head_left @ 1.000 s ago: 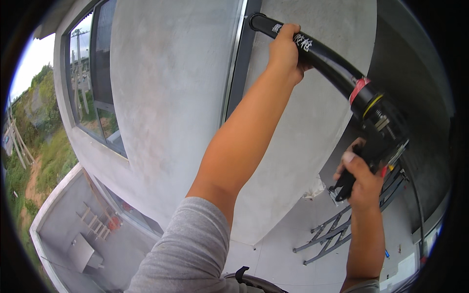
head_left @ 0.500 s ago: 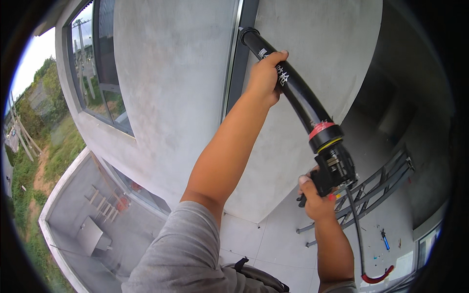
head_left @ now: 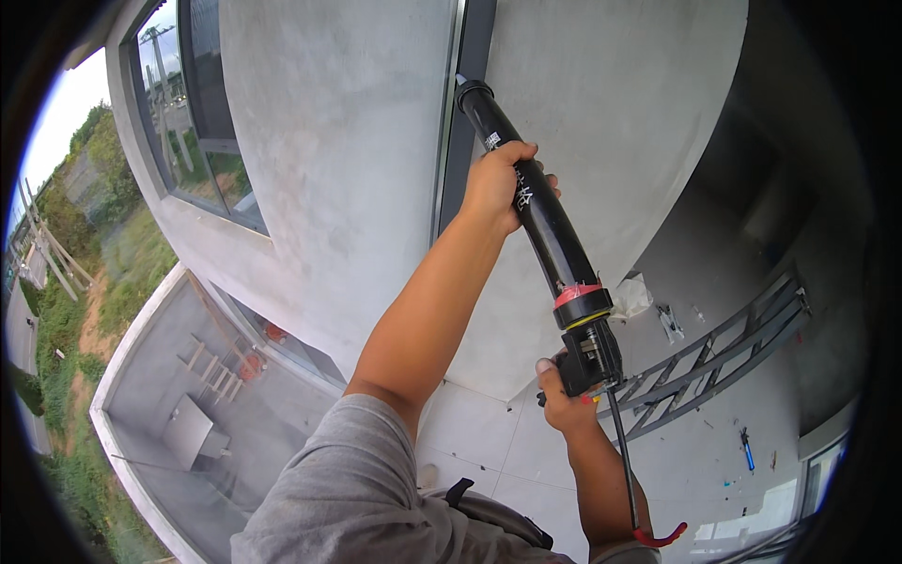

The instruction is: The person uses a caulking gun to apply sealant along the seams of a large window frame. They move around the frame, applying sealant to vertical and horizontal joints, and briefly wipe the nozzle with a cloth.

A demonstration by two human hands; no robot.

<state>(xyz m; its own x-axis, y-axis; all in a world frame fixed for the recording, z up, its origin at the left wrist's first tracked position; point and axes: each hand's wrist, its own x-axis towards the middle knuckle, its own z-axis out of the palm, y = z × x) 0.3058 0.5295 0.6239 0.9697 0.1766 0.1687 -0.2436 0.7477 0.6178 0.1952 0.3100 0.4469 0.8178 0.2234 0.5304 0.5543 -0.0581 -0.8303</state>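
Both my hands hold a long black caulking gun, tilted with its front end up and to the left. My left hand wraps round the barrel below the front cap. At the rear, my right hand is closed round the handle; the barrel end there carries red tape and a yellow ring. A thin rod with a red hooked end trails down behind. The pale nozzle tip is at the edge of the dark metal frame strip on the grey wall; whether it touches, I cannot tell.
A dark grey ladder lies at the right on the tiled floor. Beyond it are a blue tool and a white plastic bag. At the left, a low parapet borders a lower area with a wooden ladder-like frame.
The gun has swung to a steeper angle, its rear moving left with my right hand. The nozzle has slid a little down along the frame strip. Both hands keep their hold.
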